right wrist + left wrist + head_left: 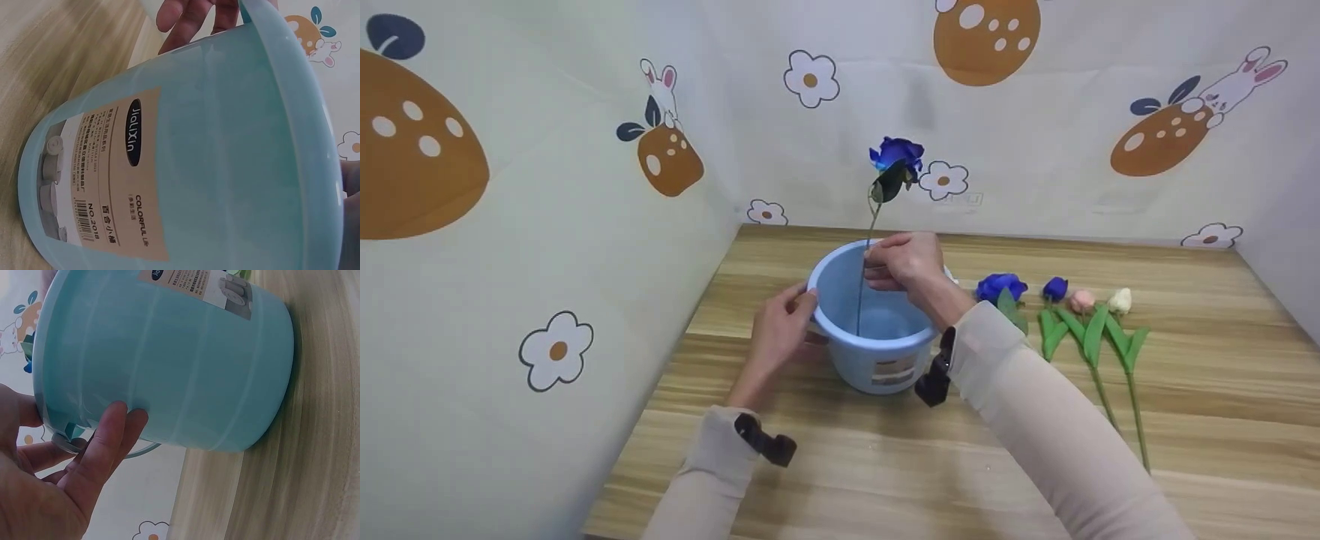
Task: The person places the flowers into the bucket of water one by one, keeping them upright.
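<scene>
A light blue plastic bucket (851,364) stands upright on the wooden table. My left hand (781,324) holds its left rim, thumb at the edge; in the left wrist view two fingertips (117,410) touch the outer wall. Over the bucket's mouth my right hand (911,262) pinches the thin stem of a blue rose (896,154). The bloom is up above the rim, and the stem's lower part reaches down inside the bucket. Most of the right hand is hidden behind the bucket in the right wrist view, where a printed label (124,174) faces the camera.
On the table right of the bucket lie another blue rose (1001,287), a blue tulip (1055,289), a pink tulip (1082,301) and a white tulip (1120,301). A patterned cloth (855,112) hangs behind and at both sides.
</scene>
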Tool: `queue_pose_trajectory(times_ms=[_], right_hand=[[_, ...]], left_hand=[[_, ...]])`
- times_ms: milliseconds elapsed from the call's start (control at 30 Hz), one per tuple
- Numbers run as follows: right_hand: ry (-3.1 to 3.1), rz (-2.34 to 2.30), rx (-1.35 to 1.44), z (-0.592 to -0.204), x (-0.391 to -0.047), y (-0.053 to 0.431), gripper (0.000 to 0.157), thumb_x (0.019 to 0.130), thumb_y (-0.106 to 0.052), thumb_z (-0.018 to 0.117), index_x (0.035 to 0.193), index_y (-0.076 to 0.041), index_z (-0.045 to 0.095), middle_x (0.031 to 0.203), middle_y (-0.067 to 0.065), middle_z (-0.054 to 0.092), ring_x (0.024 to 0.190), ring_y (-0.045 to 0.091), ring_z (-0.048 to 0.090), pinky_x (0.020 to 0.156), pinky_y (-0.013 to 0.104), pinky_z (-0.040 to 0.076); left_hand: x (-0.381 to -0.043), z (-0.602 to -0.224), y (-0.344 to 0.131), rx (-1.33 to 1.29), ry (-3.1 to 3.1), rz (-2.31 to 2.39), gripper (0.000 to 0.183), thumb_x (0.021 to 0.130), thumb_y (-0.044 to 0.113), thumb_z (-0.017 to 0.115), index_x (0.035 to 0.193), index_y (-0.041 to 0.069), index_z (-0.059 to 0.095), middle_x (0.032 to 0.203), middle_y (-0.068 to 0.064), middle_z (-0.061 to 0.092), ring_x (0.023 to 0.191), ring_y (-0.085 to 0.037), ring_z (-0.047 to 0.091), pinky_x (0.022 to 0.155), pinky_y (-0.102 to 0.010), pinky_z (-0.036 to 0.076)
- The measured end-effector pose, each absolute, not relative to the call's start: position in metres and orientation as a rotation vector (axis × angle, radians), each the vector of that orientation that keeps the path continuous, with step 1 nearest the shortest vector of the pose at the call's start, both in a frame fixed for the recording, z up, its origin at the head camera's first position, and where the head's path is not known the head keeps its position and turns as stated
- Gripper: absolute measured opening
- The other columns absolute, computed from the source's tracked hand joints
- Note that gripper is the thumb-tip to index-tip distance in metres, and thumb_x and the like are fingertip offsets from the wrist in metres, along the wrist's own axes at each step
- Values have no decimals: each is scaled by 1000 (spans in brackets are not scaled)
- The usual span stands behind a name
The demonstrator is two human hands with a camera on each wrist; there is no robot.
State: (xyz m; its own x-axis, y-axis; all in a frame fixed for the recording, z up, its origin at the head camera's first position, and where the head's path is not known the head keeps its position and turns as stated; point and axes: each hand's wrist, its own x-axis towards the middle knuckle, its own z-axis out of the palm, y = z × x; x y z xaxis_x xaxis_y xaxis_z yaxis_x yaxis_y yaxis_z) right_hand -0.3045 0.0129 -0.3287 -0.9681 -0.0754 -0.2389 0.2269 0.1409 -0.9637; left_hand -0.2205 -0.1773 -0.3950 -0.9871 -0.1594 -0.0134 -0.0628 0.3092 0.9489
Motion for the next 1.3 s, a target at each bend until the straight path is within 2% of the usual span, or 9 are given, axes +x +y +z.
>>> queue_pose_trajectory(times_ms=[300,533,800,967,1100,1300], right_hand=[[2164,-1874,128,-330,-305,9,23,93,0,76,116,4,78,95,16,79,73,19,78,66,31,68],[2193,-1804,107,-330,-305,8,20,95,-3,75,114,1,79,102,18,80,77,20,79,69,31,68],[2212,-1750,90,-334,-305,5,17,95,-5,75,111,0,80,106,19,79,84,23,80,72,34,69],[2223,-1718,84,-335,-304,3,19,96,-5,74,113,0,80,107,20,79,86,24,80,72,33,69],[2240,-1679,66,-336,-303,2,20,97,-6,73,115,-1,80,108,19,79,87,25,81,72,32,69],[2253,-1637,49,-339,-304,-1,20,97,-8,74,115,-2,80,107,19,79,79,22,80,75,35,69]], left_hand=[[-221,-395,-177,226,-2455,-1806,49,109,34,54,153,11,56,122,-21,71,91,-40,79,69,-38,69],[-220,-394,-178,238,-2463,-1825,49,110,36,53,154,15,56,119,-18,70,87,-34,79,69,-38,69],[-220,-394,-176,230,-2461,-1717,48,107,32,57,149,9,61,122,-22,73,93,-41,76,63,-37,68],[-221,-395,-177,242,-2479,-1702,48,108,33,56,150,11,60,125,-20,72,95,-33,76,66,-37,68],[-222,-395,-177,250,-2481,-1731,48,108,34,56,151,13,59,125,-19,72,87,-29,76,65,-36,68],[-222,-395,-177,272,-2475,-1743,47,108,35,57,151,14,60,124,-17,72,83,-26,75,64,-36,67]])
